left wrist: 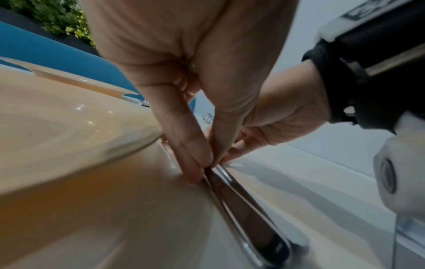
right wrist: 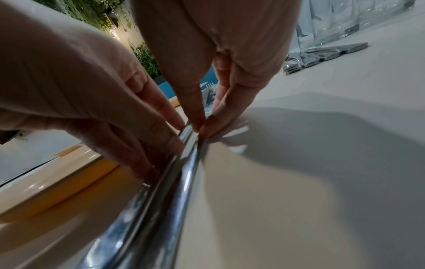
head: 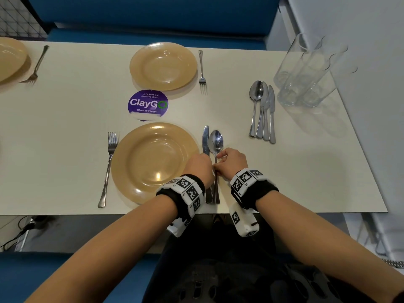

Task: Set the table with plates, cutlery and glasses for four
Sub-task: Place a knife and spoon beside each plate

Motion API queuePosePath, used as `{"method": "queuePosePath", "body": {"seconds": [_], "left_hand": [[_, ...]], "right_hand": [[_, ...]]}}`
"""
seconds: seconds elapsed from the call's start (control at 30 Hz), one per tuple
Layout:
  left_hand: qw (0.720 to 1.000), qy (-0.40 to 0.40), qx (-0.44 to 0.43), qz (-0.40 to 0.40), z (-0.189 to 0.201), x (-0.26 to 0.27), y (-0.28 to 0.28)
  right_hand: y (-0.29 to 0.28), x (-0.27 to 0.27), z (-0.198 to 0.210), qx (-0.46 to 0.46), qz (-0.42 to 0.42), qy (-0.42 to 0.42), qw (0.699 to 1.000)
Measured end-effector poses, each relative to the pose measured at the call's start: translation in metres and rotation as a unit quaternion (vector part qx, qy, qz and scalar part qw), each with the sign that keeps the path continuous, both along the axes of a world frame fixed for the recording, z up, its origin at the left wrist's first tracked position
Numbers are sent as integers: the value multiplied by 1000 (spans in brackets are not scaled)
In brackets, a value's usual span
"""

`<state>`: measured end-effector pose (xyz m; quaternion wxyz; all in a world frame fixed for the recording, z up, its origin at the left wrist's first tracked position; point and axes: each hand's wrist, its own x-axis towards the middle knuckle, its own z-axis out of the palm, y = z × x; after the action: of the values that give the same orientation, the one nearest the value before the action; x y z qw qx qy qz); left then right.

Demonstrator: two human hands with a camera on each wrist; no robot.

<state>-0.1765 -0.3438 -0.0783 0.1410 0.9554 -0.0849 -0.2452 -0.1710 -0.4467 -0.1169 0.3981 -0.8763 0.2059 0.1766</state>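
Just right of the near tan glass plate [head: 153, 162], my left hand [head: 200, 166] pinches the shiny steel knife [head: 206, 141] handle and my right hand [head: 231, 160] pinches the polished steel spoon [head: 215, 142] stem. Both lie side by side on the cream table [head: 284, 171], handles toward me, tips pointing away.

We see polished, mirror-bright metal in the knife [head: 205, 139] and spoon [head: 215, 142] beside the near plate [head: 153, 162], whose amber surface is glossy and smooth enough to throw back the lights. The table [head: 76, 110] has a pale, matt, even top carrying a slick printed purple sticker [head: 148, 103], while the spare cutlery [head: 262, 112] shines like the rest and the tall glasses [head: 306, 71] are clear and smooth. Our wrists wear black cloth-like bands [head: 258, 191] carrying matt white blocks with printed black-and-white codes.
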Motion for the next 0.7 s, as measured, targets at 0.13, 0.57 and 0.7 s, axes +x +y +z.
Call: {"method": "queuePosePath", "body": {"seconds": [0.13, 0.57, 0.7], "left_hand": [[1000, -1, 1, 3, 1, -1, 0], [1000, 6, -3, 12, -1, -5, 0], [1000, 1, 1, 1, 0, -5, 1]], "right_hand": [[-1, -1, 0, -4, 1, 1, 1000], [-3, -4, 1, -9, 7, -4, 1000], [-4, -4, 2, -14, 16, -2, 1000]]}}
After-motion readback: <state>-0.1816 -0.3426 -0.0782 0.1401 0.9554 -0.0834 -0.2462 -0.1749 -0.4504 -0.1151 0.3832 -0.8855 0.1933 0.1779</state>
